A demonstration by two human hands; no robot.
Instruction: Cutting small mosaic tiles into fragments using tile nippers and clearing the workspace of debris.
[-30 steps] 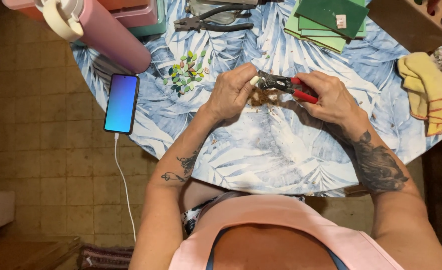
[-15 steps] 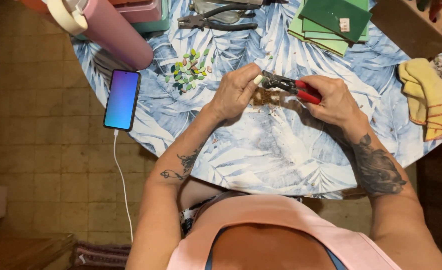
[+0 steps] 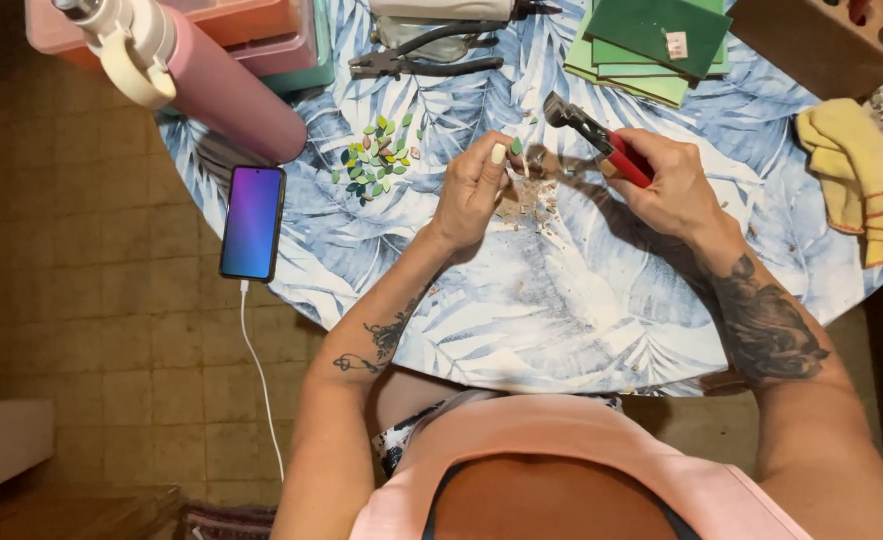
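Head view, looking down: a round surface [image 3: 582, 300] w/ a blue-and-white leaf-print cloth carried everything.

The left hand [image 3: 472, 190] sat near the middle of the surface, fingers curled together, pinching a small green tile piece [image 3: 516, 147] between thumb and fingertips. The right hand [image 3: 667, 185] was just to the right, clamped on the red-handled metal tile nippers [image 3: 602, 140], whose dark head pointed up-left, above and just beside the green piece; couldn't tell if the head touched it. The hands were near each other but apart. Below and between them lay a scatter of pale tile crumbs [image 3: 532, 205] on the cloth.

Left of the left hand: a small heap of green leaf-shaped tile bits [image 3: 377, 160]. Further left, at the surface's edge, a dark smartphone w/ a purple-blue lit screen [image 3: 253, 222], and a white cable [image 3: 257, 370] hanging from it toward the tiled floor. Above the phone, a pink cylinder-shaped bottle w/ a cream lid [image 3: 212, 80] lay tilted, and behind it a pink plastic box [image 3: 252, 25].

At the top, dark metal pliers [image 3: 427, 55] lay flat, well apart from the hands. Top right: a stack of green square tiles [image 3: 652, 45]. Far right edge: a crumpled yellow cloth [image 3: 862, 175].
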